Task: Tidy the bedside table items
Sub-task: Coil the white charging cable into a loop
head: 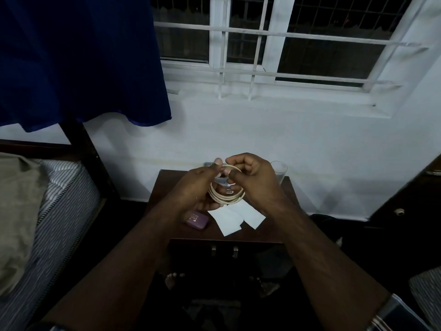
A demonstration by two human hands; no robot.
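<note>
Both hands were up over the table (284,225) coiling a white cable (225,195). The left hand (198,187) cupped the loops, thumb pinching the top, while the right hand (253,180) pinched the strand. My take: keep loops the same size, tuck the end through so it won't spring open, then park it beside the purple case (196,219) and papers (236,217).

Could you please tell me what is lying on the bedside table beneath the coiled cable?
Under the coiled cable lie white papers and a purple case on the bedside table. Both hands hide whatever sits directly beneath them.
</note>
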